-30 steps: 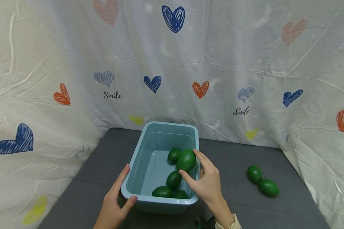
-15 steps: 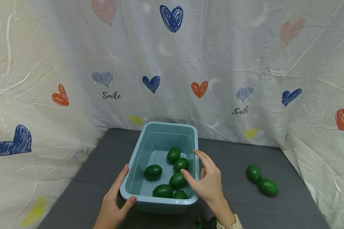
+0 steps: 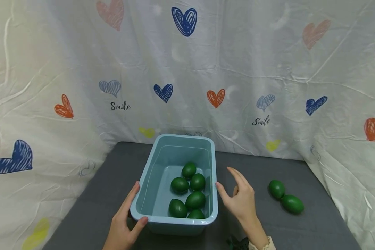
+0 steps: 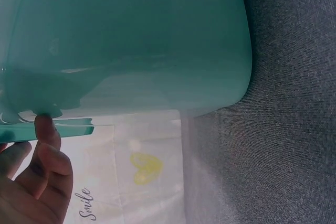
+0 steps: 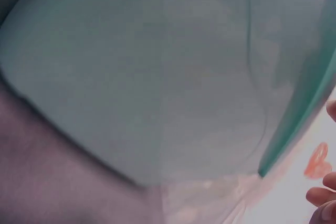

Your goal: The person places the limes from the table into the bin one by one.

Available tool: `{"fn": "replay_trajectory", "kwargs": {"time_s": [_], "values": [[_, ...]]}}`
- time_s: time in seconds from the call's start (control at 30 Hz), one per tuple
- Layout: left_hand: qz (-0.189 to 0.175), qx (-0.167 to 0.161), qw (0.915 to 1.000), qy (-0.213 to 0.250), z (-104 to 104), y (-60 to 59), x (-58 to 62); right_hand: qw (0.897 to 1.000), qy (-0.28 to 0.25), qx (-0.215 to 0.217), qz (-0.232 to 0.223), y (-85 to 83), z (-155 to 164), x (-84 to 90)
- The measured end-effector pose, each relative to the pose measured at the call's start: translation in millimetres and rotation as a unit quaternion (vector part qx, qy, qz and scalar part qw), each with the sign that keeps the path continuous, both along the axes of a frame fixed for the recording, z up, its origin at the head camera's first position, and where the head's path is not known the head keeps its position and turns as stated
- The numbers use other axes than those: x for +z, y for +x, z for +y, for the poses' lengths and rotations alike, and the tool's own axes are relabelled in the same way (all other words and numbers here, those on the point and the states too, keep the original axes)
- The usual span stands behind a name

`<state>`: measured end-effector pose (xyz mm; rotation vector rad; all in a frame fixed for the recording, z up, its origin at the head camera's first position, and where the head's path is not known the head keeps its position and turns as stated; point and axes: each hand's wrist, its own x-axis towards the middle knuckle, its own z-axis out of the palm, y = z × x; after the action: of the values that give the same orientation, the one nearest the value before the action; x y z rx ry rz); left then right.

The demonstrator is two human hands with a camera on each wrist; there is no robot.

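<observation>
A light blue plastic bin [image 3: 134,198] stands on a dark grey cloth, with several glossy dark green, lime-like fruits [image 3: 179,185] on its floor, mostly in the right and near part. At the near left corner my left hand [image 3: 122,217] holds the rim, thumb on the front edge and fingers along the left side. In the left wrist view its fingers [image 4: 55,163] bend in under the rim. My right hand [image 3: 241,199] hovers just right of the bin, fingers spread and holding nothing. Its thumb tip is close to the right rim; whether they touch, I cannot tell.
Two more green fruits [image 3: 284,197] lie together on the cloth at the right. A white curtain [image 3: 187,69] printed with hearts hangs behind and at both sides. Some small dark item [image 3: 237,243] shows by the right wrist.
My right hand let go of a green fruit inside the bin, then moved right, out past the rim. That fruit rolled left, then back toward the others. The left hand stayed at the corner.
</observation>
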<state>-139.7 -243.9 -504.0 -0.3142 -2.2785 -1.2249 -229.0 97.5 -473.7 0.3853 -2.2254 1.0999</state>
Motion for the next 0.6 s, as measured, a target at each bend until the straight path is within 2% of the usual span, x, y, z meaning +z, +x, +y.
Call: {"fn": "replay_trajectory", "kwargs": {"time_s": [0.3,0.6], "values": [[0.013,-0.005,0.9999,0.000,-0.2,-0.2,-1.5,0.997,0.024,-0.061,-0.037,-2.4,33.7,-21.7],[0.002,0.000,1.0000,0.002,0.9,0.9,0.0,0.991,0.047,-0.116,-0.051,-10.2,75.2,-41.9]]}}
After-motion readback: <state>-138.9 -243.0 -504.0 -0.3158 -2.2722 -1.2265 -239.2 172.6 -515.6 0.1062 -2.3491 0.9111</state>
